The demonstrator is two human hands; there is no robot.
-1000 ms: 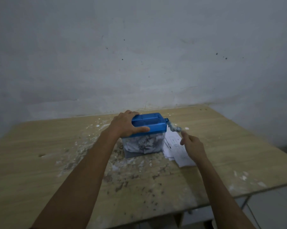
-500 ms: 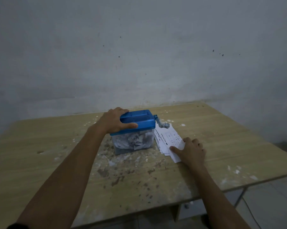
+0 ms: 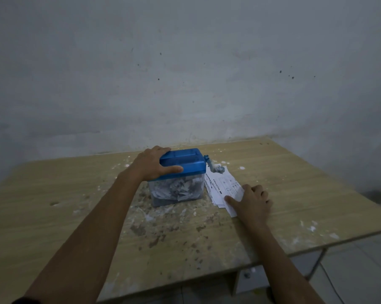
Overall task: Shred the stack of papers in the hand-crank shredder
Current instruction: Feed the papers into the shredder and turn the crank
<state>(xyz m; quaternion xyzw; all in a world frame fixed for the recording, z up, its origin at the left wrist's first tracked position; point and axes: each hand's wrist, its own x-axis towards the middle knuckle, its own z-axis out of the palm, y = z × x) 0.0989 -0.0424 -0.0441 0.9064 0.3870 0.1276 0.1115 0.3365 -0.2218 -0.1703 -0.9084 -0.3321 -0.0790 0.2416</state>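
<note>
A hand-crank shredder (image 3: 180, 163) with a blue top and a clear bin full of paper shreds stands mid-table. My left hand (image 3: 154, 163) grips the left end of its blue top. Its crank handle (image 3: 214, 167) sticks out on the right, with no hand on it. A stack of printed papers (image 3: 223, 186) lies on the table just right of the shredder. My right hand (image 3: 250, 201) rests flat on the near corner of that stack, fingers spread, pressing on the top sheet.
The wooden table (image 3: 294, 189) is stained and littered with paper bits in front of and left of the shredder. A grey wall runs behind it. The table's front edge and right corner drop to a tiled floor (image 3: 360, 270).
My right hand left the crank handle and came down onto the paper stack. My left hand has stayed on the shredder top.
</note>
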